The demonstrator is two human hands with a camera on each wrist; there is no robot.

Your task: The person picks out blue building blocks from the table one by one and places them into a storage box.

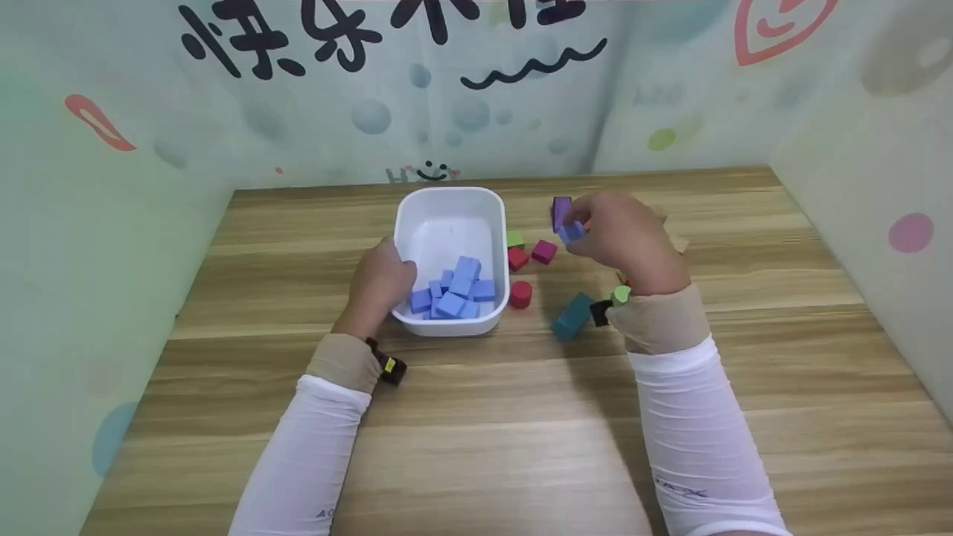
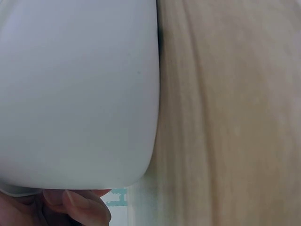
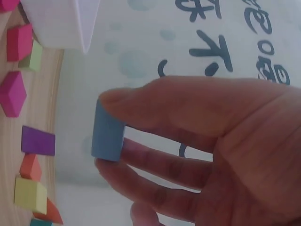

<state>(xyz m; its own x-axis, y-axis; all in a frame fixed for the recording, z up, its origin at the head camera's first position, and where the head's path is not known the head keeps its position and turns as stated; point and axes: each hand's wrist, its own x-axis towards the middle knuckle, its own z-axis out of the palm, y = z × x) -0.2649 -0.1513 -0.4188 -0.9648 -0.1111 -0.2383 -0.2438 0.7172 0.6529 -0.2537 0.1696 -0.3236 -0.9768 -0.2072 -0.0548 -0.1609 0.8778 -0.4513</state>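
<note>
My left hand (image 1: pixel 378 281) grips the left rim of a white plastic tub (image 1: pixel 450 223), thumb on the rim. Fingertips (image 2: pixel 84 207) show at the tub's edge in the left wrist view. Several light blue blocks (image 1: pixel 450 305) lie piled in the tub's near half. To the right of the tub, my right hand (image 1: pixel 629 238) is raised and pinches a small blue block (image 3: pixel 108 134) between thumb and fingers. Beyond the held block is a purple block (image 1: pixel 561 211). A magenta block (image 1: pixel 544 251) sits between the tub and this hand.
Beside the tub's right wall lie a light green block (image 1: pixel 514 239), a red block (image 1: pixel 518 259) and a red cylinder (image 1: pixel 521 295). A teal block (image 1: pixel 572 317) is nearer me. Yellow (image 3: pixel 31 195) and orange blocks (image 3: pixel 30 167) show in the right wrist view. A printed cloth (image 1: pixel 476 112) stands behind the table.
</note>
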